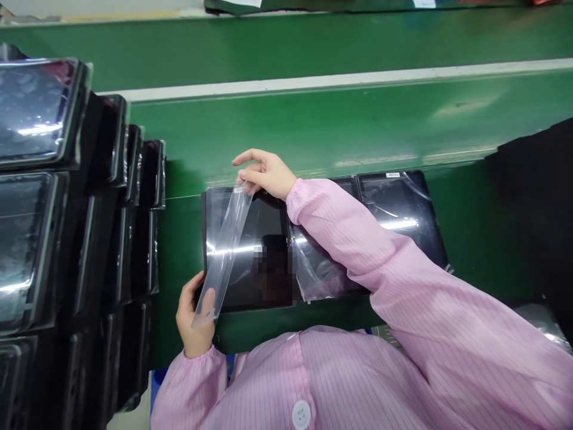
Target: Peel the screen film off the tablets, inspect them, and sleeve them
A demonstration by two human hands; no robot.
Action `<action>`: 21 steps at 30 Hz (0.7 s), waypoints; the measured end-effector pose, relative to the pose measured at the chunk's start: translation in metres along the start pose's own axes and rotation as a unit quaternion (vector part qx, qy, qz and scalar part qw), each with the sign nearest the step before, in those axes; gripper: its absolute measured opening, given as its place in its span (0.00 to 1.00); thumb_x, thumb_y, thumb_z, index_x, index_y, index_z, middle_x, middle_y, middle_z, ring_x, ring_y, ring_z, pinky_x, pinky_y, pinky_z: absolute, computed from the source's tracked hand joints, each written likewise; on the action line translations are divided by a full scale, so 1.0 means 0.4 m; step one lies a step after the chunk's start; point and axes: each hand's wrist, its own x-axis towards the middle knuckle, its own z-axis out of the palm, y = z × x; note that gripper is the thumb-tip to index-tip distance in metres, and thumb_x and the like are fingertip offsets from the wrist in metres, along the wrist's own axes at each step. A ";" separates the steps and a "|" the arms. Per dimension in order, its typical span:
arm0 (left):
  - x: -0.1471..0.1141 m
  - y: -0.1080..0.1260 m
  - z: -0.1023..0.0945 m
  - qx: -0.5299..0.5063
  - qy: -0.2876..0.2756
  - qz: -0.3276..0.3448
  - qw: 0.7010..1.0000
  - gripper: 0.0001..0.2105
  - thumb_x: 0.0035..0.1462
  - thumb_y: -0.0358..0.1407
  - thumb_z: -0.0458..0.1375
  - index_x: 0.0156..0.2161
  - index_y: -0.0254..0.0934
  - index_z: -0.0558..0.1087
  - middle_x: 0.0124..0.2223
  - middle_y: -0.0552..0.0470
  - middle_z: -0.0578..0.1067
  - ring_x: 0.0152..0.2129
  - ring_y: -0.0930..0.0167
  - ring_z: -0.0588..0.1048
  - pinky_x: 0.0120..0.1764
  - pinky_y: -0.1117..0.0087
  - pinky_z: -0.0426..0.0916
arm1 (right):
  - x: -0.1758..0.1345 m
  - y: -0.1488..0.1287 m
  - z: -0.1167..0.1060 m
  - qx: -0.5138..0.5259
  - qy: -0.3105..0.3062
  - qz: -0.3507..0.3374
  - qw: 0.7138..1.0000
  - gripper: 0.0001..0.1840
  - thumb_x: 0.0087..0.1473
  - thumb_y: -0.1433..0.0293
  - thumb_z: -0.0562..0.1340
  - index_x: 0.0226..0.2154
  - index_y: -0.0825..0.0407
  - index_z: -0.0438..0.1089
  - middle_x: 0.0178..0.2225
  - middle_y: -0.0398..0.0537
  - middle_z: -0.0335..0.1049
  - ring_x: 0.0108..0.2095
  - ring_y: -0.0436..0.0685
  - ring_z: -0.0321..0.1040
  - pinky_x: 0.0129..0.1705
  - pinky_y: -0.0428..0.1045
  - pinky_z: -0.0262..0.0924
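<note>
A flat black tablet-like screen (264, 263) lies on the green bench, and a glossy reflection crosses it. My right hand (264, 173) pinches the top end of a clear plastic film (228, 245), which is lifted and folded back along the screen's left part. At the lower left edge, my left hand (197, 313) grips the screen's side, its thumb seen through the film's lower end. Beside this screen lies a second one (320, 269), wrapped in clear plastic and partly covered by my right sleeve. A third wrapped screen (398, 203) lies further right.
Tall stacks of plastic-covered screens (27, 239) stand close on the left. A dark black object (537, 209) rises at the right. Behind the green bench surface (313, 131) runs a pale strip (286, 85), and dark green material (335, 6) lies at the far edge.
</note>
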 end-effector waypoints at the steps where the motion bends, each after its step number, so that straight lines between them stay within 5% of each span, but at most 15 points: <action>1: 0.000 -0.002 0.000 0.000 0.002 0.000 1.000 0.18 0.58 0.44 0.61 0.52 0.41 0.74 0.51 0.47 0.76 0.49 0.62 0.74 0.52 0.62 0.70 | 0.001 0.002 -0.001 0.000 -0.003 -0.002 1.000 0.10 0.61 0.82 0.58 0.44 0.56 0.65 0.26 0.40 0.74 0.23 0.46 0.72 0.26 0.40 0.69; 15: -0.003 0.032 0.018 -0.012 0.052 0.044 0.998 0.17 0.58 0.41 0.61 0.50 0.35 0.73 0.48 0.45 0.75 0.47 0.63 0.74 0.51 0.60 0.69 | 0.009 0.000 0.001 -0.021 -0.012 0.006 1.000 0.10 0.61 0.82 0.57 0.43 0.56 0.66 0.27 0.42 0.73 0.24 0.46 0.71 0.27 0.39 0.69; 19: -0.020 0.031 0.029 0.014 0.173 0.129 0.976 0.08 0.56 0.37 0.61 0.38 0.37 0.68 0.39 0.48 0.72 0.40 0.64 0.74 0.46 0.59 0.69 | 0.012 0.002 0.009 -0.033 -0.019 0.006 0.999 0.08 0.62 0.83 0.56 0.40 0.55 0.66 0.26 0.42 0.72 0.24 0.47 0.72 0.25 0.38 0.68; 21: -0.037 0.032 0.027 0.043 0.275 0.231 0.932 0.10 0.54 0.36 0.61 0.31 0.39 0.62 0.34 0.52 0.67 0.34 0.66 0.72 0.40 0.61 0.67 | 0.015 0.006 0.011 -0.029 -0.024 0.005 0.999 0.08 0.62 0.82 0.56 0.39 0.56 0.66 0.25 0.42 0.71 0.25 0.47 0.72 0.24 0.39 0.68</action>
